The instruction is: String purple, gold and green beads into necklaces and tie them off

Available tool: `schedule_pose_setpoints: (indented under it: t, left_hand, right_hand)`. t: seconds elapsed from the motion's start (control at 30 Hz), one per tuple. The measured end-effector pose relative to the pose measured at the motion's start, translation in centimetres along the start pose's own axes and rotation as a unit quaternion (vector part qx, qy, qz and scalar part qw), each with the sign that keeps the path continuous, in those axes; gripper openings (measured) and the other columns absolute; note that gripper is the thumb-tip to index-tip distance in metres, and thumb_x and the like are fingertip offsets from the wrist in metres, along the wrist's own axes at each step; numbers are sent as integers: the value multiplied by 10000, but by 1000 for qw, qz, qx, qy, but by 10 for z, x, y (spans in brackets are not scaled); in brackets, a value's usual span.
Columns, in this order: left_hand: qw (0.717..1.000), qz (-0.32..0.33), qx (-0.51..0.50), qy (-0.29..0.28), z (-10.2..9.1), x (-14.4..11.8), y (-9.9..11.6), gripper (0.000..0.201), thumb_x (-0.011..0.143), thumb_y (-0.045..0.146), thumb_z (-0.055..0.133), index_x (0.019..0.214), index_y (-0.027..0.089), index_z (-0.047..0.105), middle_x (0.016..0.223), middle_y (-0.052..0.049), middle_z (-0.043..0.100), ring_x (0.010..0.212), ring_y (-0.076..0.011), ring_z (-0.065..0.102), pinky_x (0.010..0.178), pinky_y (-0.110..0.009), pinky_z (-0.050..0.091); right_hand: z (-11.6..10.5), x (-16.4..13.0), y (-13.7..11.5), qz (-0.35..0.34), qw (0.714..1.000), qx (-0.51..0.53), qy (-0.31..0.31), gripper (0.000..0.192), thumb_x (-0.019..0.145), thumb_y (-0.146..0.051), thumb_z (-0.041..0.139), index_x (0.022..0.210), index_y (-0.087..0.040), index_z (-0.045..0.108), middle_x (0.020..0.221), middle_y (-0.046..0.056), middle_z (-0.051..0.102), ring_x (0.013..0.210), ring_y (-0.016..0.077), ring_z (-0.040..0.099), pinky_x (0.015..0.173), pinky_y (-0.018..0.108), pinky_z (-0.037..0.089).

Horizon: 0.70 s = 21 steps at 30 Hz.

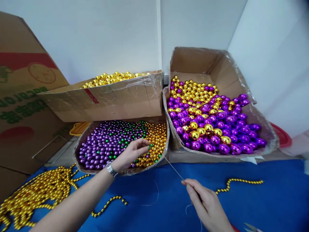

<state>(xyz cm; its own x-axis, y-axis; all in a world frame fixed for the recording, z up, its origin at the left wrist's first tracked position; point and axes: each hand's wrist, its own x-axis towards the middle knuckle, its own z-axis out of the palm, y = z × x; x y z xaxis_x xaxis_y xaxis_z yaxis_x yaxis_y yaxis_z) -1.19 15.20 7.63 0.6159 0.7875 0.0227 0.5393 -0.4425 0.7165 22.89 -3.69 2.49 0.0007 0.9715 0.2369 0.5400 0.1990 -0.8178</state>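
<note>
The left hand reached into the shallow cardboard tray of small purple, green and gold beads, fingertips pinched on a bead near the gold ones. The right hand pinched a thin metal needle above the blue-covered counter, its tip pointing toward the tray. Strung gold bead chains lay at the left.

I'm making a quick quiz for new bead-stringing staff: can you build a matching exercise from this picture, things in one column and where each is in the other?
Things:
1. left hand
2. right hand
3. heap of gold bead strands
4. large purple and gold balls

Places:
A. in the tall open box on the right
B. piled on the blue cloth at the left
C. pinching a thin needle above the cloth
D. reaching into the low box of small purple, green and gold beads

Pairs: 1-D, 2-C, 3-B, 4-A
</note>
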Motion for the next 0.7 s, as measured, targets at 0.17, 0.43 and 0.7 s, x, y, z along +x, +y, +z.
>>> schedule_pose_setpoints:
  t: [0.17,0.43,0.7]
  left_hand:
    - [845,-116,-521,20,16,-18,40,214,879,288,528,1059,176,555,917,-52,613,759,-124,616,717,-268,500]
    - [755,-148,-638,27,34,-22,51,121,840,238,604,939,173,578,810,-33,641,712,-122,626,645,-245,507]
    - [724,-169,-666,57,39,-21,54,137,803,249,655,815,180,537,776,-11,666,688,-122,652,646,-247,524]
  right_hand:
    - [2,7,-4,-57,998,-30,25,211,936,-217,422,1090,-256,561,983,4,679,822,107,656,742,167,484]
    - [2,7,-3,-88,991,-87,43,221,929,-196,416,1077,-224,577,928,42,690,819,145,673,753,218,519]
    - [1,5,-3,-79,992,-93,30,219,934,-209,408,1080,-234,569,871,33,673,797,147,665,753,225,516]
